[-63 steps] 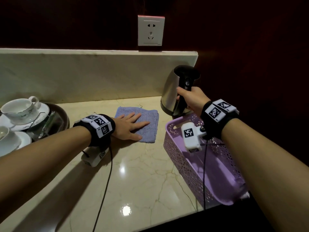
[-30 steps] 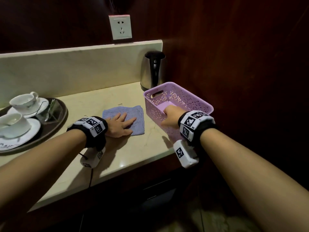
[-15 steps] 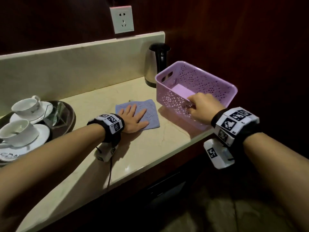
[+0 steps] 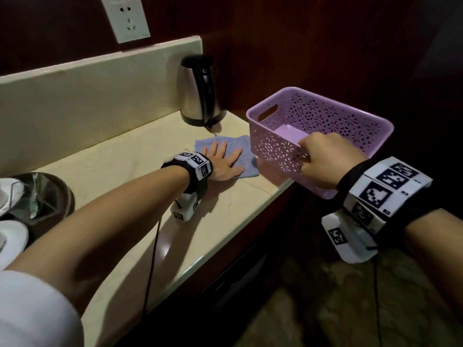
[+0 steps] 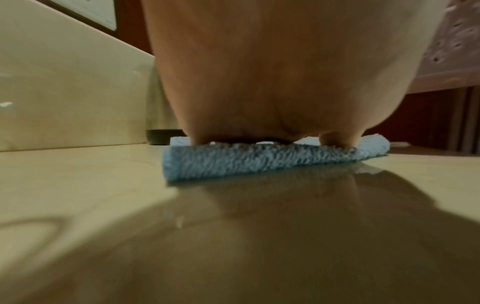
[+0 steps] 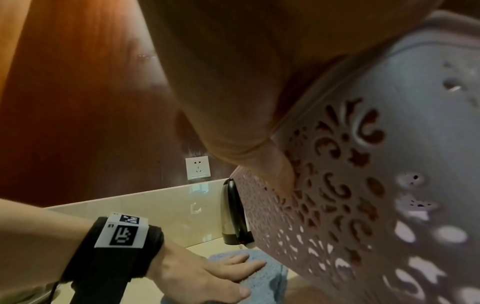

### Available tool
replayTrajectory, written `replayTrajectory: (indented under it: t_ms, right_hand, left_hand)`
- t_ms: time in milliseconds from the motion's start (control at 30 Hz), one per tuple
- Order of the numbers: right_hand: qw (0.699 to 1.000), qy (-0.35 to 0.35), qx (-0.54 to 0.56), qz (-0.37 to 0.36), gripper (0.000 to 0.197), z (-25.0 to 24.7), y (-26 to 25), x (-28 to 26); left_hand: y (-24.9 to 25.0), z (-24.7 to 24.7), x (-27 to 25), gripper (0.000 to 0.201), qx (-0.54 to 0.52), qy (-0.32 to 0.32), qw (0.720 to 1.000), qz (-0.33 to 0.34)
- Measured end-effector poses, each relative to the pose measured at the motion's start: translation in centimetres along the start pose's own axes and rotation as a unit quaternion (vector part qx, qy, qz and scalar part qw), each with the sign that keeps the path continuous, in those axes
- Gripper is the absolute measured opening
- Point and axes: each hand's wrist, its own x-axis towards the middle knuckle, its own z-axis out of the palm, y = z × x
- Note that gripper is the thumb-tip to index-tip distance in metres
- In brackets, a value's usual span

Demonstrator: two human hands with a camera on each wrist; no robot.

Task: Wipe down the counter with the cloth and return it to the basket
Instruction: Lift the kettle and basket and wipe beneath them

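Note:
A blue cloth (image 4: 238, 149) lies flat on the beige marble counter (image 4: 120, 166), near its right end. My left hand (image 4: 223, 161) presses on it with straight, spread fingers; the left wrist view shows the palm on the folded cloth (image 5: 259, 162). My right hand (image 4: 323, 156) grips the near rim of the purple perforated basket (image 4: 333, 118) and holds it in the air, off the counter's right edge and tilted. The basket looks empty. In the right wrist view the thumb lies on the basket wall (image 6: 389, 185), with the left hand (image 6: 207, 275) on the cloth (image 6: 270, 275) below.
A steel kettle (image 4: 200, 93) stands at the back right corner, just behind the cloth. A dark tray (image 4: 47, 196) with white cups and saucers sits at the left. A wall socket (image 4: 125, 18) is above the backsplash. Dark wood panels close the right side.
My right hand left the kettle handle, took the basket's rim and lifted the basket off the counter to the right. My left hand slid the cloth rightwards into the spot where the basket stood.

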Motion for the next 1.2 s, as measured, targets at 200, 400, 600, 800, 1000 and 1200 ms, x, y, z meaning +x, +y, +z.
replayTrajectory:
  t_ms: [200,400,600,800,1000,1200]
  right_hand:
    - [1.000,-0.004,0.014,0.019,0.013,-0.1,-0.2,-1.1]
    - [0.999,0.003,0.038,0.026,0.013,-0.2,-0.3,-1.7]
    - [0.998,-0.015,0.055,0.023,0.009,-0.2,-1.0,-1.2]
    - [0.997,-0.024,0.059,0.037,0.011,-0.3,-0.2,-2.1]
    - [0.997,-0.023,0.046,0.049,0.013,-0.2,0.8,-3.7]
    - [0.996,-0.036,0.061,0.060,0.014,0.6,1.9,-5.5]
  left_hand:
    - [3.6,0.1,-0.9,0.065,0.041,-0.016,0.994,0.098]
    - [3.2,0.5,-3.1,0.085,0.109,-0.058,0.975,0.185]
    - [0.6,0.6,-5.6,0.062,0.088,-0.090,0.971,0.204]
    - [3.0,-0.2,-8.7,0.057,0.029,-0.038,0.980,0.191]
    - [3.8,1.7,-7.5,0.073,0.035,-0.101,0.984,0.141]
    - [2.5,0.1,-4.8,0.069,0.055,-0.100,0.985,0.132]
